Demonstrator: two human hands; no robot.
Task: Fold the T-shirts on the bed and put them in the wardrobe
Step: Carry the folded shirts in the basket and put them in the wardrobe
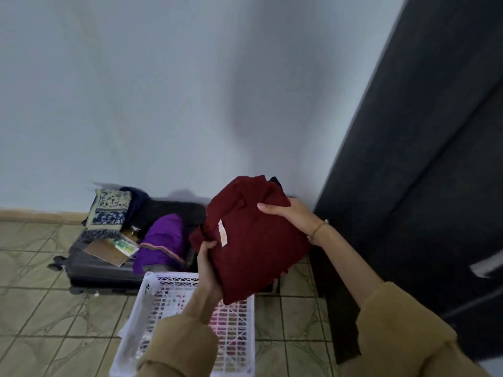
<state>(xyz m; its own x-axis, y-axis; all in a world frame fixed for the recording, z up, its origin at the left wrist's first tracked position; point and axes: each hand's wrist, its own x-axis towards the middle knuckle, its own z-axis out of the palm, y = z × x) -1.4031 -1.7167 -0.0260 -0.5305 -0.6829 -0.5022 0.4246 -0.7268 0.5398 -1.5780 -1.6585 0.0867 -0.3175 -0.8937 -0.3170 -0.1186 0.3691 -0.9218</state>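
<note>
A folded dark red T-shirt [253, 246] with a small pale label is held up in the air in front of me. My left hand [208, 270] grips its lower left edge, thumb on top. My right hand [288, 216] holds its upper right side, fingers curled over the cloth. The dark wardrobe [424, 159] stands at the right, its doors appearing closed; its inside is hidden. The bed is out of view.
A white plastic lattice basket [152, 317] sits on the tiled floor below the shirt. Behind it lies a grey suitcase [100, 268] piled with a purple cloth [163, 240], a patterned cloth [110, 210] and cardboard. A pale wall stands ahead.
</note>
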